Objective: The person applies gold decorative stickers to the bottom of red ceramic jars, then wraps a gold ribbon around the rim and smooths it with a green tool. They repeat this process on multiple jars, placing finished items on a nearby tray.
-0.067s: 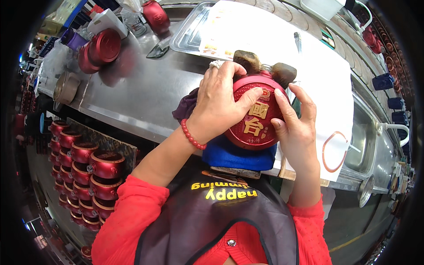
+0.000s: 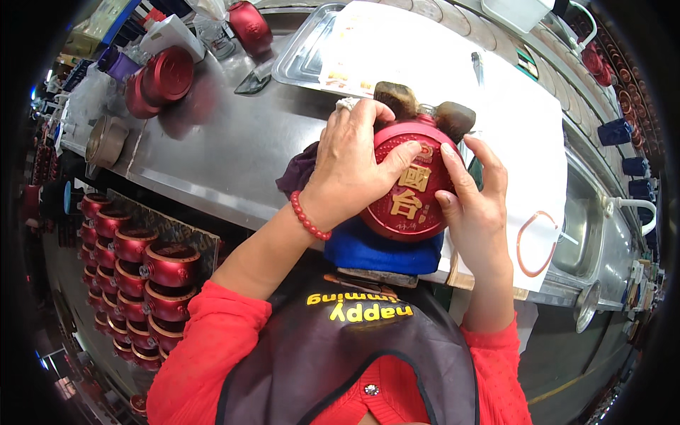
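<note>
A round, flat red bottle [image 2: 411,190] with raised gold characters leans face up on a blue cloth pad [image 2: 386,248], its glass neck pointing away from me. My left hand [image 2: 352,159] grips its upper left side, with the thumb lying across the face and the fingers curled over the rim. On the right side, my right hand [image 2: 476,202] holds the rim, thumb and index finger against its front edge. Two dark, worn blocks [image 2: 455,119] flank the neck. Behind my left wrist lies a crumpled purple cloth [image 2: 299,168].
Several red bottles [image 2: 168,74] stand at the back left of the metal bench [image 2: 205,152], near a clear tray [image 2: 301,53]. White paper [image 2: 517,142] covers the right part, with a copper-coloured ring [image 2: 536,243] on it. Stacked red pots [image 2: 134,276] fill the lower left; a sink [image 2: 584,219] is at right.
</note>
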